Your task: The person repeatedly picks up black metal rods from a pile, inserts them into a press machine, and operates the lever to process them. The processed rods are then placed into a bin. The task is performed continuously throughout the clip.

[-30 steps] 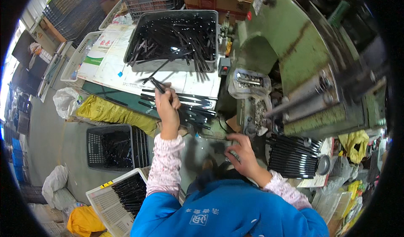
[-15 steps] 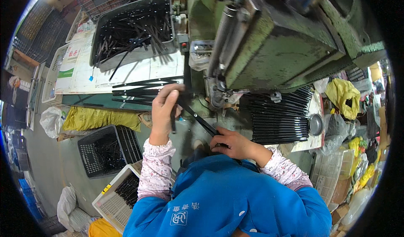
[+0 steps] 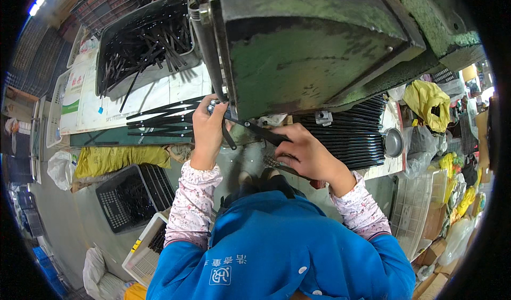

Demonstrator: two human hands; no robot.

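My left hand (image 3: 206, 135) pinches flat black metal bars (image 3: 255, 129) joined by a rivet, right below the slim upright front of a green press (image 3: 314, 60). Closed on the same bars further right is my right hand (image 3: 306, 151), its fingers curled over their ends. Left of my left hand, more black bars spread in a zigzag (image 3: 159, 120) along the table edge; whether they are joined to the held ones is hidden by the hand. To the right, behind my right hand, many finished-looking black bars lie in a stacked row (image 3: 346, 145).
A grey bin (image 3: 109, 89) of loose black bars stands on the white-covered table (image 3: 80, 108). A round metal dish (image 3: 394, 142) sits beside the row. On the floor at left are a black crate (image 3: 112, 204), a white crate (image 3: 139, 262) and yellow sacking (image 3: 122, 161).
Both hands have moved up to the press with the bars, the bars now lying under its front. The view has shifted, so the press appears larger and further left.
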